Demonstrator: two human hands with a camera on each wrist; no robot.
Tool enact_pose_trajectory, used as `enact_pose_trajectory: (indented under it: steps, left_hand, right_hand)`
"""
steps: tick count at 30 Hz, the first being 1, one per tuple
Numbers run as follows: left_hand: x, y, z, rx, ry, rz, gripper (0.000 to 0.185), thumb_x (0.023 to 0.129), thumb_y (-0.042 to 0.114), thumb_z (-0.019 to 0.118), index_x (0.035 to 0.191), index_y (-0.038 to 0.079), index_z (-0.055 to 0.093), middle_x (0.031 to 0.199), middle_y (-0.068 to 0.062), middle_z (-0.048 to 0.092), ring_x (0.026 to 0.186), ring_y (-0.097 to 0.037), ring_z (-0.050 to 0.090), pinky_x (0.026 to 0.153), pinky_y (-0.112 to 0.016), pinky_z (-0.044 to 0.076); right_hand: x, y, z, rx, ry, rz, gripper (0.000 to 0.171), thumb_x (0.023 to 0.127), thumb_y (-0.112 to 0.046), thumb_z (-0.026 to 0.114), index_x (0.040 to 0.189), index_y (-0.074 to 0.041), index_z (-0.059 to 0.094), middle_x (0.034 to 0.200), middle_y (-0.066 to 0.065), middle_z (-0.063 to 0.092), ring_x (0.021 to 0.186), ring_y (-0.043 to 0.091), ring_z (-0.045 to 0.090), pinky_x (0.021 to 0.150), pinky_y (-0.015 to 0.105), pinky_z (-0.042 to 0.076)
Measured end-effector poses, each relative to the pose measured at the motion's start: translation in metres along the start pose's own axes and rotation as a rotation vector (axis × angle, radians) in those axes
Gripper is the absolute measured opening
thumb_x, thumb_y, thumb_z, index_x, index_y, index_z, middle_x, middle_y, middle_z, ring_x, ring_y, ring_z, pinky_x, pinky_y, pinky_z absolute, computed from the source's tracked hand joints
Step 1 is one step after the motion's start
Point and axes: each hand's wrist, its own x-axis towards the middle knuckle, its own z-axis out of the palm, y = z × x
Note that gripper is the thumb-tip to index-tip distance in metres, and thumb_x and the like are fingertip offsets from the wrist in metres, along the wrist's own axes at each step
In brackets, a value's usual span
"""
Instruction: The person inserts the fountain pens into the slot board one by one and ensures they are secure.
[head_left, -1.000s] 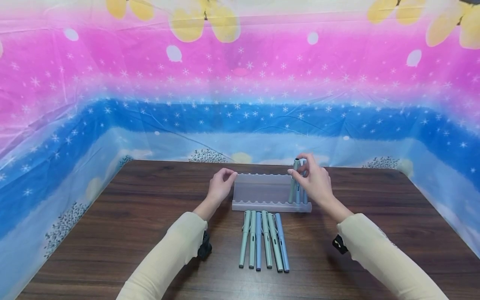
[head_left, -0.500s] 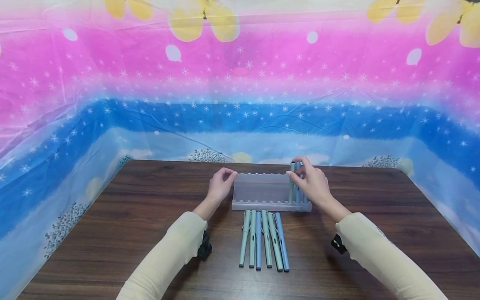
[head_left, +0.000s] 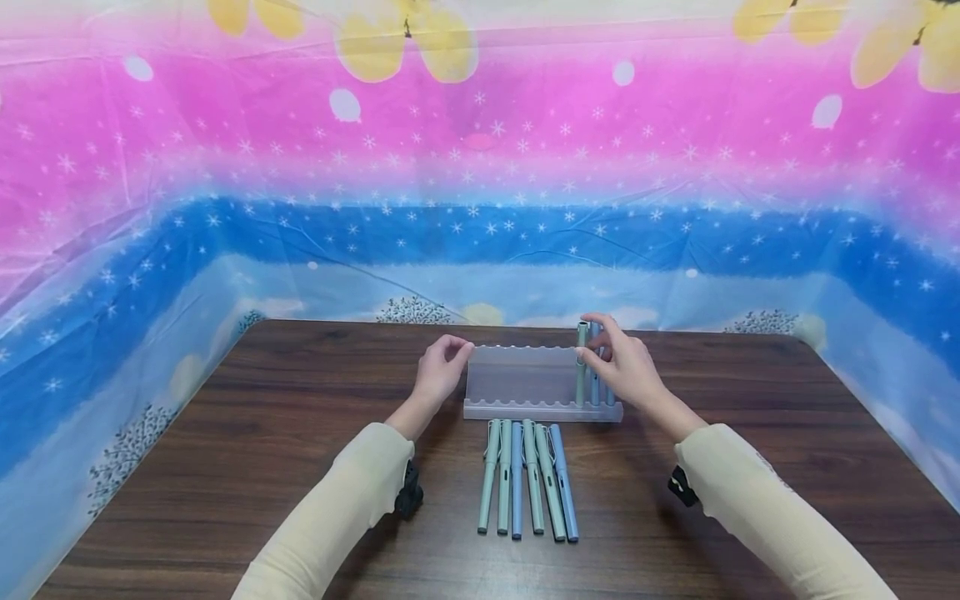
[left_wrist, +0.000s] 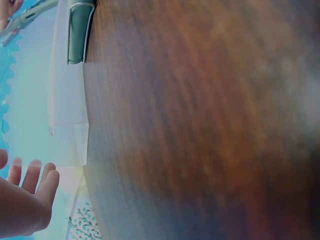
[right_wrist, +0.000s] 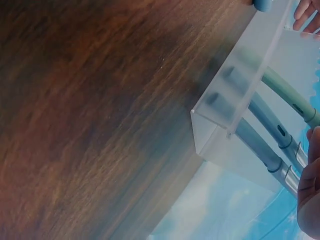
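A frosted clear pen rack [head_left: 521, 375] with scalloped edges stands on the table. My left hand [head_left: 442, 367] pinches its upper left corner; in the left wrist view that hand's fingers [left_wrist: 47, 187] lie by the rack's end. Toward the rack's right side, my right hand [head_left: 626, 362] holds a light green pen [head_left: 581, 375] near its top. This pen stands upright, its lower end behind the front lip. Right beside it two blue pens [right_wrist: 267, 120] lean in the rack, partly covered by the right hand in the head view.
In front of the rack several green and blue pens [head_left: 517, 483] lie side by side on the dark wooden table [head_left: 300, 433]. A patterned cloth [head_left: 480, 233] hangs around the table's back and sides. A black wrist camera [head_left: 408, 492] sits under the left sleeve.
The green pen in my right hand has shifted slightly left and become more upright in the rack. My left hand has stayed at the rack's corner.
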Motion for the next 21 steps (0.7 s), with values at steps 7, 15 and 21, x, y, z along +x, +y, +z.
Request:
enact_pose_trajectory:
  steps: [7, 15, 21]
  left_hand:
    - [0.001, 0.0, 0.0, -0.01, -0.004, 0.006, 0.021, 0.088, 0.021, 0.054, 0.096, 0.002, 0.058, 0.092, -0.01, 0.059, 0.085, -0.022, 0.055, 0.076, -0.034, 0.044]
    - [0.0, -0.001, 0.001, -0.004, -0.002, 0.009, 0.02, 0.088, 0.02, 0.054, 0.096, 0.002, 0.058, 0.092, -0.01, 0.059, 0.086, -0.022, 0.055, 0.078, -0.035, 0.043]
    - [-0.001, 0.0, 0.001, -0.003, 0.002, 0.007, 0.02, 0.088, 0.021, 0.054, 0.096, 0.002, 0.058, 0.093, -0.01, 0.059, 0.087, -0.022, 0.054, 0.078, -0.034, 0.043]
  right_hand:
    - [0.003, 0.002, -0.008, -0.006, -0.073, -0.034, 0.046, 0.084, -0.021, 0.062, 0.126, -0.016, 0.042, 0.081, -0.003, 0.059, 0.05, 0.006, 0.044, 0.044, 0.027, 0.038]
    - [0.007, 0.008, -0.013, -0.054, -0.176, -0.008, 0.052, 0.083, -0.02, 0.063, 0.129, -0.015, 0.039, 0.064, -0.007, 0.049, 0.049, 0.01, 0.043, 0.045, 0.029, 0.037]
    - [0.01, 0.008, -0.011, -0.065, -0.207, 0.057, 0.054, 0.083, -0.022, 0.062, 0.131, -0.015, 0.038, 0.059, -0.005, 0.047, 0.045, 0.013, 0.041, 0.042, 0.03, 0.035]
